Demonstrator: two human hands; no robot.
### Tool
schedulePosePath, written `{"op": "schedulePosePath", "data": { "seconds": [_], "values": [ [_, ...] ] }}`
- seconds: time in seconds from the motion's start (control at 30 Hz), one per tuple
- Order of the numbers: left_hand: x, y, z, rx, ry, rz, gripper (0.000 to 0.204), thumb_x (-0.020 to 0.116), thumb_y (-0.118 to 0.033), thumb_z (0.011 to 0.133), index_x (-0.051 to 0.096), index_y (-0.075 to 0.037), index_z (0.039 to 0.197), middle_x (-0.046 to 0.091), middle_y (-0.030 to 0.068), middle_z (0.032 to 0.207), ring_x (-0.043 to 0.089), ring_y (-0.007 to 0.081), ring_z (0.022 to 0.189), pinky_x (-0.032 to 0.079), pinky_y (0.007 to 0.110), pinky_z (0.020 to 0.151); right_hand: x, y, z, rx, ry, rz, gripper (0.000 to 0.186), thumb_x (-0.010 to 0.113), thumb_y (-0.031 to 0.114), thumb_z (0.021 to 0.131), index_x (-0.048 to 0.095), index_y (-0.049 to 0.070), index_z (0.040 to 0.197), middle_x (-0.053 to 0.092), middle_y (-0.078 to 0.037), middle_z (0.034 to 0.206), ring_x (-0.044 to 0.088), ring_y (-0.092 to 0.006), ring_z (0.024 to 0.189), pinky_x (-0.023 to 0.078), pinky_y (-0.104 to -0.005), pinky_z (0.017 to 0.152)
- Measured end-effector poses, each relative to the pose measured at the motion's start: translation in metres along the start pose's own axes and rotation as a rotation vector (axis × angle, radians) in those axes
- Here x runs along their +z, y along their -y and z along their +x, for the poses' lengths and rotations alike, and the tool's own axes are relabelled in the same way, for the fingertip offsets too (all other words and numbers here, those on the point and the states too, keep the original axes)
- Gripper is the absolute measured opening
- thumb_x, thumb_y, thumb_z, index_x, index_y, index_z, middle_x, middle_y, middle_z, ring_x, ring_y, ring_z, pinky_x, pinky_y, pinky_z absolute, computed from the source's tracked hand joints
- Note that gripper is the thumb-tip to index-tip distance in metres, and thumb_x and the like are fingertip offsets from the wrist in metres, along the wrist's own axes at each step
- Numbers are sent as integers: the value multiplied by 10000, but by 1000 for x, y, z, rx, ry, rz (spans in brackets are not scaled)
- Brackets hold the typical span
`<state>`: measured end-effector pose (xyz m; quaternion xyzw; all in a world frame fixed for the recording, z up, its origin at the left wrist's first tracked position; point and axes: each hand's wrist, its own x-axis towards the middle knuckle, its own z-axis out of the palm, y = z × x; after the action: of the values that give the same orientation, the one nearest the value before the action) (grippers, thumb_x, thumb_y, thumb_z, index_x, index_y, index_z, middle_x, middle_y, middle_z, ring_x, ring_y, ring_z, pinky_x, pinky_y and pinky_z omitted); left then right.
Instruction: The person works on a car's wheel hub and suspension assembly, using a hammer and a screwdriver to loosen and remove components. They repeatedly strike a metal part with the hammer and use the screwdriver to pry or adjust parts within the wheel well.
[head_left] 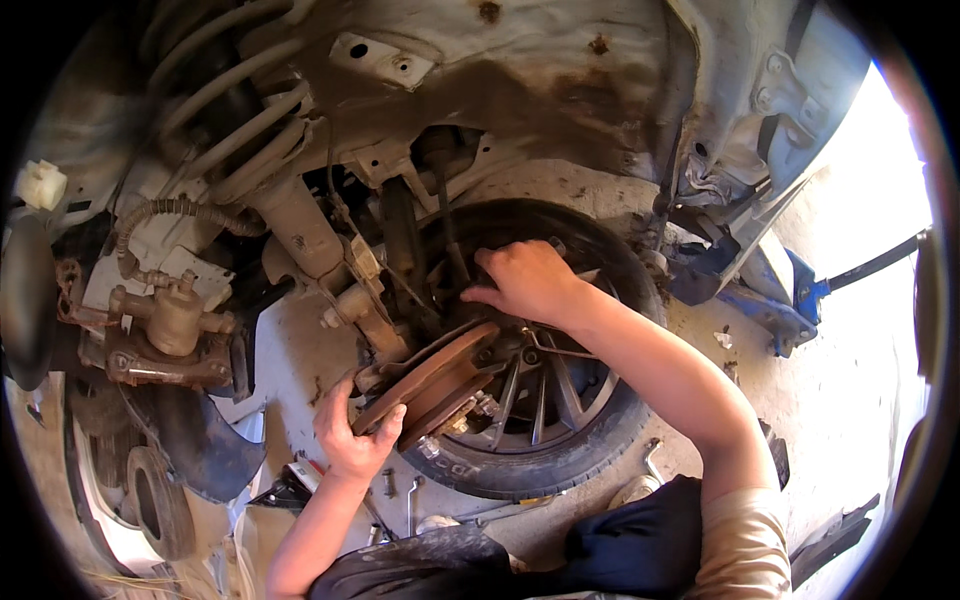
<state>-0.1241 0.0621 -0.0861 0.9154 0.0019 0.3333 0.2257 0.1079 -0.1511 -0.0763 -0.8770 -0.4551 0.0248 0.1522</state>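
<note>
My left hand (355, 435) grips the lower left rim of a rusty brake disc (425, 380), its thumb on the near face and its fingers behind. The disc stands tilted, with wheel studs and a hub showing on its lower right side. Beyond the disc my right hand (530, 283) is curled, thumb and forefinger bent toward a dark slanting rod (450, 230). What lies within those fingers is hidden. Under both hands a wheel with a black tyre (620, 420) and metal spokes lies flat. A thin bent metal tool (565, 348) rests across its spokes, close below my right forearm.
A brake caliper (175, 325) hangs by a hose at left, below a coil spring (245, 130) and strut (300, 230). The wheel arch (560, 90) spans overhead. A blue jack (790, 305) stands right. Hand tools (412, 505) lie on the floor; a loose tyre (160, 505) stands lower left.
</note>
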Motion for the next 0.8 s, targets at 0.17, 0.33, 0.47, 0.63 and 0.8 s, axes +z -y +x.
{"op": "schedulePosePath", "data": {
  "seconds": [0.17,0.33,0.47,0.63,0.8],
  "values": [
    [0,-2,2,-2,11,-5,638,801,-437,788,607,57,1144,682,207,986,682,390,856,552,436,766,19,-13,-2,-268,-239,33,344,727,352,836,693,47,989,708,-182,841,701,-354,817,567,-431,729],
    [1,1,0,0,4,10,645,802,-444,786,609,59,1141,680,209,987,678,395,865,549,435,772,-9,2,0,-51,19,-40,266,718,280,832,696,31,925,707,-187,913,700,-343,844,565,-433,756],
    [-1,-1,1,-3,16,23,646,804,-441,782,609,60,1141,679,212,986,678,399,867,549,439,769,19,-12,5,-166,-26,-47,298,720,319,833,702,30,905,710,-183,888,703,-342,837,566,-433,746],
    [0,-1,0,-10,20,16,645,803,-434,782,606,63,1143,680,211,984,679,400,863,550,443,765,-3,-15,1,-195,-81,-99,255,704,292,840,710,37,838,703,-171,806,704,-352,805,567,-444,727],
    [0,0,0,0,9,-13,644,804,-426,782,602,68,1142,683,204,969,684,392,839,555,439,750,-7,-2,19,-183,144,-142,256,689,256,839,668,58,1000,689,-153,882,688,-361,837,560,-447,730]
  ]
}}
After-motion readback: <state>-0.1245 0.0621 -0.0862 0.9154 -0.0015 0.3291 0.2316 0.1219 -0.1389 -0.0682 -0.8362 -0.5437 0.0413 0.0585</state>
